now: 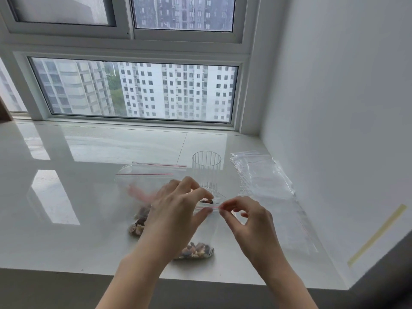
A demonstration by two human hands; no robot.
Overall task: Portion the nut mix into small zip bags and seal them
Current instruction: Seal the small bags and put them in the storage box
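A small clear zip bag (217, 228) with a red seal line stands above the sill, nut mix (197, 252) pooled at its bottom. My left hand (176, 210) pinches the left part of its top edge. My right hand (247, 217) pinches the right end of the same red line between thumb and forefinger. Behind my left hand lies a larger zip bag (145, 177) holding nut mix (137, 227), partly hidden by that hand. A ribbed clear plastic cup (206, 170) stands upright just beyond my hands.
A stack of flat unfilled zip bags (263, 175) lies to the right, close to the white wall (334, 108). The glossy white sill (66, 197) ends at a front edge near me. A window (133, 90) runs along the back. A tape strip (376, 235) marks the wall.
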